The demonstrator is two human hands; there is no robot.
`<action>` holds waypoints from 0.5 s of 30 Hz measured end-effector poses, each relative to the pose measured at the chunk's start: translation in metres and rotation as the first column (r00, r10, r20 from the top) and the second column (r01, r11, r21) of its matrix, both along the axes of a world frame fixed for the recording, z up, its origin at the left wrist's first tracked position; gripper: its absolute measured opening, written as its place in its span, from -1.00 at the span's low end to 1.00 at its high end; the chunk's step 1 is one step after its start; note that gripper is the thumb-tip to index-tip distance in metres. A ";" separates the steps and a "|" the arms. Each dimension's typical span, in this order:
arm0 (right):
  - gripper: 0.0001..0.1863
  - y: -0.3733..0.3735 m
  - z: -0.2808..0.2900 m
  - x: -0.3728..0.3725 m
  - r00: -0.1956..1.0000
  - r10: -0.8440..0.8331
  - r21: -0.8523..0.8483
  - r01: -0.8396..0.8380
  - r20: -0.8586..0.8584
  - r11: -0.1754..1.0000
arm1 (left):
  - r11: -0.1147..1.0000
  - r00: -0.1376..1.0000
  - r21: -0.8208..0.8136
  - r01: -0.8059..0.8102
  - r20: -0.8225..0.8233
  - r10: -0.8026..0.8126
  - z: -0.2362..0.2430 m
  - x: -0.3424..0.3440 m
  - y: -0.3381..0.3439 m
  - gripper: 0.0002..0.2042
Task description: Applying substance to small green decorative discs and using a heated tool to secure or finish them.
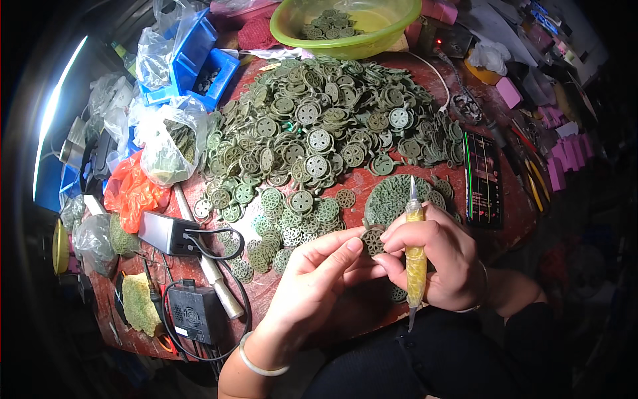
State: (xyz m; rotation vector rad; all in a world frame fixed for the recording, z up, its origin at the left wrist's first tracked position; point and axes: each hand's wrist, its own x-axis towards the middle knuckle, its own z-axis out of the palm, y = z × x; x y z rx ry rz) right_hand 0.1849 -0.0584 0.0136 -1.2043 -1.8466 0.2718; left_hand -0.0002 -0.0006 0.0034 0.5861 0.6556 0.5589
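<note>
My left hand (pixel 316 286), with a pale bangle at the wrist, pinches a small perforated round disc (pixel 373 242) between thumb and fingers. My right hand (pixel 445 263) grips an upright tool (pixel 415 263) with a yellow wrapped handle and tips at both ends; its fingers also reach to the disc's right edge. Behind the hands lies a round, rough green pad or stack (pixel 387 196), partly hidden. To its left, loose patterned green discs (pixel 271 247) spread over the red tabletop (pixel 266 296), below a large heap of similar dark green metal-looking pieces (pixel 292 126).
A yellow-green basin (pixel 286 26), blue bins (pixel 193 56) and plastic bags (pixel 166 149) line the back and left. A black power box (pixel 194 312), cables, a pale rod (pixel 219 286) and sponge (pixel 139 302) lie left. A phone (pixel 483 179) and pliers (pixel 535 183) lie right.
</note>
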 end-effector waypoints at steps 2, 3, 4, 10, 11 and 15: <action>-0.60 0.000 -0.002 0.000 1.000 0.000 0.009 0.000 -0.001 1.000 | 1.000 1.000 0.007 0.005 0.013 -0.005 -0.001 -0.001 0.000 -0.76; -0.61 0.000 -0.003 0.000 1.000 0.000 0.019 0.000 -0.002 1.000 | 1.000 1.000 0.014 0.010 0.026 -0.010 -0.001 -0.001 0.001 -0.76; -0.61 0.000 -0.003 -0.001 1.000 0.001 0.018 -0.001 -0.002 1.000 | 1.000 1.000 0.014 0.009 0.026 -0.009 -0.002 -0.001 0.001 -0.76; -0.60 0.002 -0.004 -0.002 1.000 -0.009 0.046 0.010 -0.023 0.999 | 1.000 0.997 0.003 0.011 0.073 -0.011 -0.009 -0.005 0.001 -0.75; -0.60 0.002 -0.004 -0.001 1.000 -0.008 0.036 0.009 -0.023 0.999 | 1.000 0.999 -0.009 0.004 0.053 -0.004 -0.008 -0.004 0.001 -0.75; -0.60 0.001 -0.003 0.000 1.000 -0.003 0.010 0.003 -0.026 1.000 | 1.000 0.997 -0.019 0.011 0.075 -0.009 -0.009 -0.005 0.002 -0.74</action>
